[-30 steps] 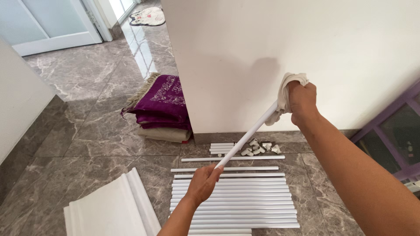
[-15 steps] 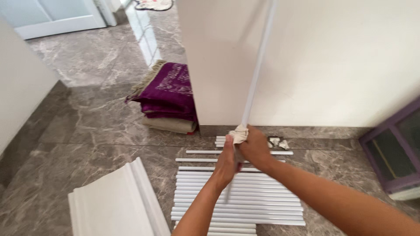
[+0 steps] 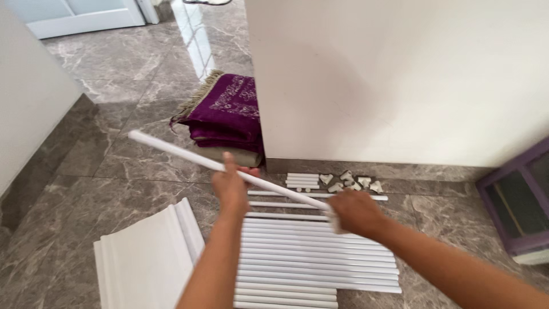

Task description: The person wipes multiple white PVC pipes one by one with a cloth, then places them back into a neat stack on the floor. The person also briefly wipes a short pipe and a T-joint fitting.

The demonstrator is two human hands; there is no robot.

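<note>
I hold a long white tube (image 3: 171, 148) slanting from upper left down to lower right above the floor. My left hand (image 3: 230, 187) grips it near the middle. My right hand (image 3: 355, 212) is closed around its lower right end; the cloth it held earlier is hidden or blurred there. Below the hands lies a row of several white tubes (image 3: 314, 257) side by side on the marble floor. Small white connector pieces (image 3: 350, 182) and short tube pieces (image 3: 302, 180) lie by the wall base.
A folded purple rug (image 3: 226, 114) on a beige cushion rests against the white wall corner (image 3: 257, 86). White ribbed panels (image 3: 146, 257) lie at lower left. A purple-framed glass door (image 3: 517, 200) stands at right, a white door (image 3: 86, 14) top left.
The tube swung from upright against the wall to a low slant pointing left. My left hand slid to its middle; my right hand went to its lower end.
</note>
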